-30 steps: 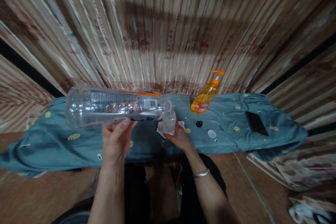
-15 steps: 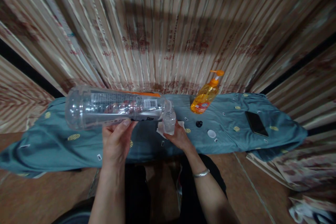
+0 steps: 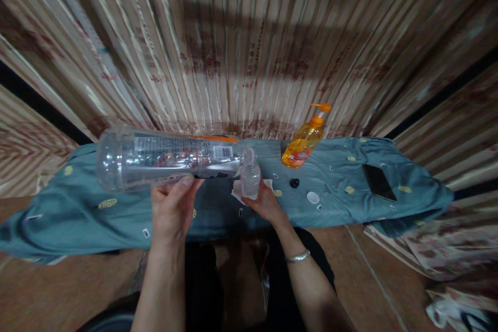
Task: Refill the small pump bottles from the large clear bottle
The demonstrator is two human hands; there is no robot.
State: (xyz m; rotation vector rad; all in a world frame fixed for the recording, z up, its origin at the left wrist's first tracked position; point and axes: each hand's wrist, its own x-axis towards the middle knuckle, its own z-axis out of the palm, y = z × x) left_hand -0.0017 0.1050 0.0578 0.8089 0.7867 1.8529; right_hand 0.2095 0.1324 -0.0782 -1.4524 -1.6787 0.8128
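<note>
My left hand grips a large clear plastic bottle from below. That bottle lies nearly level in the air, its neck pointing right, with a silver and orange label. My right hand is closed around a small clear bottle, which stands upright on a white tissue. The large bottle's mouth meets the top of the small bottle; whether liquid passes between them I cannot tell. To the right are a black cap and a white round lid.
An orange pump bottle stands at the back of the table, which a green-blue cloth covers. A dark phone lies at the right. Behind the table hangs a striped curtain.
Both hands and both bottles hold almost the same pose. The view has shifted very slightly.
</note>
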